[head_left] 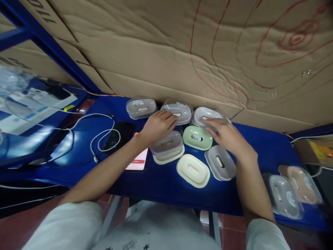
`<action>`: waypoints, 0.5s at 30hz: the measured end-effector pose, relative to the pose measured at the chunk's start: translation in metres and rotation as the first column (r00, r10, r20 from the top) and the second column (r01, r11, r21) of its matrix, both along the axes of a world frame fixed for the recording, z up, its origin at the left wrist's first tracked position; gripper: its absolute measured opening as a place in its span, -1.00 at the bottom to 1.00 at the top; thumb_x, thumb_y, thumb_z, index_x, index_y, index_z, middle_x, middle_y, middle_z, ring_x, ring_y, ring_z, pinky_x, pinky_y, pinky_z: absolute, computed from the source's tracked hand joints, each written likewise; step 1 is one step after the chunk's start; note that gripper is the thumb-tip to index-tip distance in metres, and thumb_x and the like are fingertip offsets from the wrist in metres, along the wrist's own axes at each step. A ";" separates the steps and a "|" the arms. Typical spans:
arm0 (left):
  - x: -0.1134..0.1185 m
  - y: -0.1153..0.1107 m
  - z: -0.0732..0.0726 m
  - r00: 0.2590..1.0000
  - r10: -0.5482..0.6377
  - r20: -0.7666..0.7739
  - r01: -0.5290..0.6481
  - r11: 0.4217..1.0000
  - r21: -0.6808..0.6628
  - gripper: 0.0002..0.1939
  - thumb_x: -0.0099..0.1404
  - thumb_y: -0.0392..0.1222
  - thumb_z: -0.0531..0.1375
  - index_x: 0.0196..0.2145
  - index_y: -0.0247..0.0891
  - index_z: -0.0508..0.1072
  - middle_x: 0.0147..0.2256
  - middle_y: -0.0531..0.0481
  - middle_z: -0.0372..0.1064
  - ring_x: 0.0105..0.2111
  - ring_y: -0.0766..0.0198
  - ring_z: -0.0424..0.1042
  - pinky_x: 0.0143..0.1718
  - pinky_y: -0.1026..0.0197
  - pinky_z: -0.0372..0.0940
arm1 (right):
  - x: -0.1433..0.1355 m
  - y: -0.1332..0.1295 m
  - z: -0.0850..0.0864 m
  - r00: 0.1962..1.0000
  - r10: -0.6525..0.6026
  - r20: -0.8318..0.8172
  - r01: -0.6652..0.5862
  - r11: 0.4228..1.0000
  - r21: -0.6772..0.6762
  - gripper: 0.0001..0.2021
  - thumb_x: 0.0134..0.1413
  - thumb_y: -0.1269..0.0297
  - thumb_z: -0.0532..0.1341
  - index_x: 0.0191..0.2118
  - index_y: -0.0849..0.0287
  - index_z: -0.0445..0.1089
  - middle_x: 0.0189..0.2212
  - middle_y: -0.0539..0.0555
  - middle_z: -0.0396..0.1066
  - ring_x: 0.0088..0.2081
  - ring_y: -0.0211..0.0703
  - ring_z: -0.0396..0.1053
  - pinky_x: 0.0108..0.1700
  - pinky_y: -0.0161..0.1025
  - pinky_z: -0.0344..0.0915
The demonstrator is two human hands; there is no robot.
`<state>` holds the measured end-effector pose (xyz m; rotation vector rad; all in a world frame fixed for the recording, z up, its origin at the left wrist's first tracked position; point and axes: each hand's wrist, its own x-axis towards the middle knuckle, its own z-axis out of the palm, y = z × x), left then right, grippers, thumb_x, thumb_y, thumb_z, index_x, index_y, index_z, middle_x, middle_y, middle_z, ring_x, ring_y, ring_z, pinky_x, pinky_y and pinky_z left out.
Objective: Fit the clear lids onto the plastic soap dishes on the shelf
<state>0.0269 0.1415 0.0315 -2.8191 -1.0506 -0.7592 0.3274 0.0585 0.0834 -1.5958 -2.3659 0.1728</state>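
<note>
Several oval plastic boxes with clear lids stand on a blue table. My left hand (161, 124) has bent fingers closed on the near left side of the middle back box (184, 114). With fingers over its top and thumb lower at the near edge, my right hand (226, 134) grips the right back box (202, 113). Between my hands lies a green oval tray (194, 133) with a label. Closer to me are a cream oval tray (193, 170), a clear-lidded box on a cream base (166, 146) and a greyish one (222, 165). My fingertips are partly hidden or blurred.
Another lidded box (139, 109) stands at the back left, against the cardboard wall (145, 66). Left are a phone with a lit screen (136, 161), a dark phone (122, 133) and white cables (104, 116). Right, a grey box (283, 198) and a peach box (303, 184) sit near the edge.
</note>
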 end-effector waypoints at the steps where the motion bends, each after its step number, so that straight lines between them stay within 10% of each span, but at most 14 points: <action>1: 0.001 -0.005 -0.002 0.999 -0.018 -0.030 0.018 1.000 -0.009 -0.71 0.59 -0.14 0.10 0.04 -0.29 0.57 0.01 -0.26 0.56 0.01 -0.05 0.54 0.08 -0.06 0.39 | -0.006 0.000 -0.005 0.999 -0.012 0.051 0.012 1.000 0.010 -0.58 0.45 0.31 0.13 0.32 0.18 0.43 0.29 0.27 0.46 0.31 0.19 0.42 0.33 0.15 0.36; 7: 0.004 -0.002 0.000 0.995 0.010 -0.094 -0.019 0.995 -0.096 -0.70 0.53 -0.18 0.19 0.11 -0.32 0.55 0.10 -0.27 0.55 0.12 -0.13 0.50 0.19 -0.13 0.32 | -0.008 0.015 -0.022 0.988 -0.083 0.134 0.086 0.996 -0.018 -0.59 0.45 0.33 0.11 0.30 0.26 0.43 0.27 0.31 0.47 0.29 0.21 0.43 0.31 0.13 0.33; 15: -0.009 0.008 0.015 0.999 0.020 0.028 -0.018 0.998 -0.067 -0.66 0.64 -0.07 0.05 0.11 -0.22 0.54 0.05 -0.18 0.59 0.11 -0.04 0.51 0.27 -0.15 0.20 | 0.027 0.001 0.007 0.972 -0.227 0.070 0.229 0.973 -0.026 -0.53 0.52 0.10 0.00 0.32 0.15 0.40 0.01 0.26 0.63 -0.02 0.26 0.60 -0.02 0.05 0.45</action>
